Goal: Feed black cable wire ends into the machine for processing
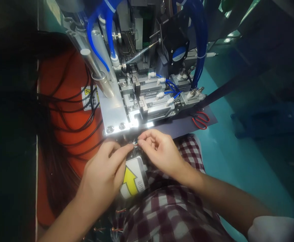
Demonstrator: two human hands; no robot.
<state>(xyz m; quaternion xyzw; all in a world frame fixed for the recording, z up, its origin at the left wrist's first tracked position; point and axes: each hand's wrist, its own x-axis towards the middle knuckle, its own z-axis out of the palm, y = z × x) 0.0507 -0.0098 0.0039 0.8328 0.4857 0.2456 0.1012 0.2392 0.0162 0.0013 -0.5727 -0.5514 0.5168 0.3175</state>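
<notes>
My left hand [106, 166] is closed, thumb and forefinger pinched together on a small bundle of thin wire ends [135, 144]. From the other side my right hand [162, 149] pinches the same spot between thumb and fingertips. The wire ends are tiny, and the fingers partly cover them. Both hands are just in front of the metal machine fixture [137, 117]. Under them sits a white plate with a yellow arrow [130, 176].
Black cables [68, 127] lie across an orange surface [58, 72] on the left. Pneumatic cylinders [159, 106] with blue hoses [201, 40] stand ahead. Red-handled cutters [200, 120] rest on a dark ledge [179, 127]. A checkered apron [159, 215] covers my lap.
</notes>
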